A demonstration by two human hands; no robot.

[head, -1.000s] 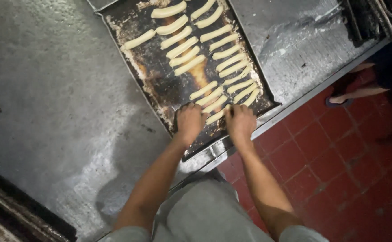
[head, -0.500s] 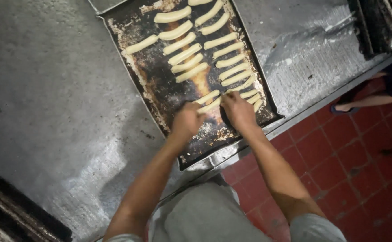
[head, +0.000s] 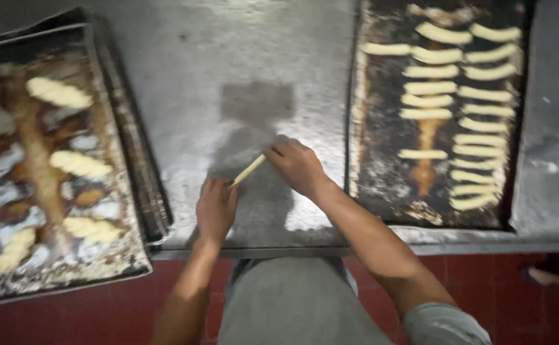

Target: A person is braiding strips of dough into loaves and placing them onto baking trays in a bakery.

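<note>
A thin dough strip (head: 248,170) lies on the bare metal table (head: 241,70) between both hands, its long axis running from seven o'clock up to one o'clock: the left hand (head: 215,209) curls loosely over the lower end and the right hand (head: 297,166) pinches the upper end with closed fingertips, so neither hand is nearer. A dark tray (head: 372,191) of straight dough sticks (head: 477,124) sits at three o'clock and another tray (head: 126,137) with twisted dough pieces (head: 59,92) at nine o'clock; no packages, labels or signs show
</note>
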